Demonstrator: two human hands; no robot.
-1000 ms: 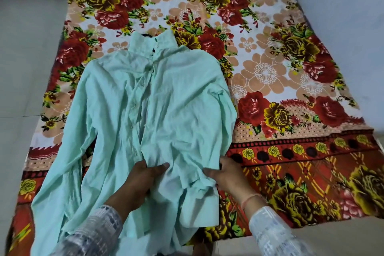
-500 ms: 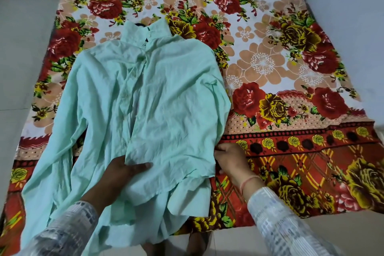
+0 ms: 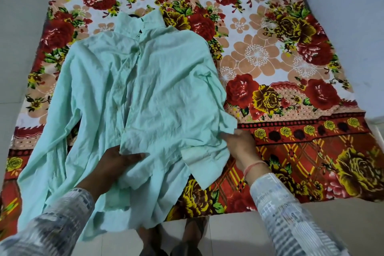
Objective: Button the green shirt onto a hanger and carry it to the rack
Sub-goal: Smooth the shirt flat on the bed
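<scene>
The pale green shirt (image 3: 145,93) lies front-up on a flowered bed sheet, collar pointing away from me, sleeves spread down both sides. A dark bit of the hanger (image 3: 133,15) peeks out above the collar; the rest is hidden inside the shirt. My left hand (image 3: 116,162) is at the lower front placket, thumb on top of the cloth and fingers tucked under the fold, gripping it. My right hand (image 3: 239,143) sits at the shirt's right lower edge, by the folded cuff, its fingertips against the fabric.
The flowered sheet (image 3: 280,68) covers a low mattress on a pale tiled floor (image 3: 18,27). A plain wall runs along the right. My feet (image 3: 176,239) stand at the mattress's near edge, below the shirt's hem.
The view has shifted slightly and the shirt sits lower in it. My right hand has slid outward to the shirt's right edge. My left hand keeps its hold on the lower front.
</scene>
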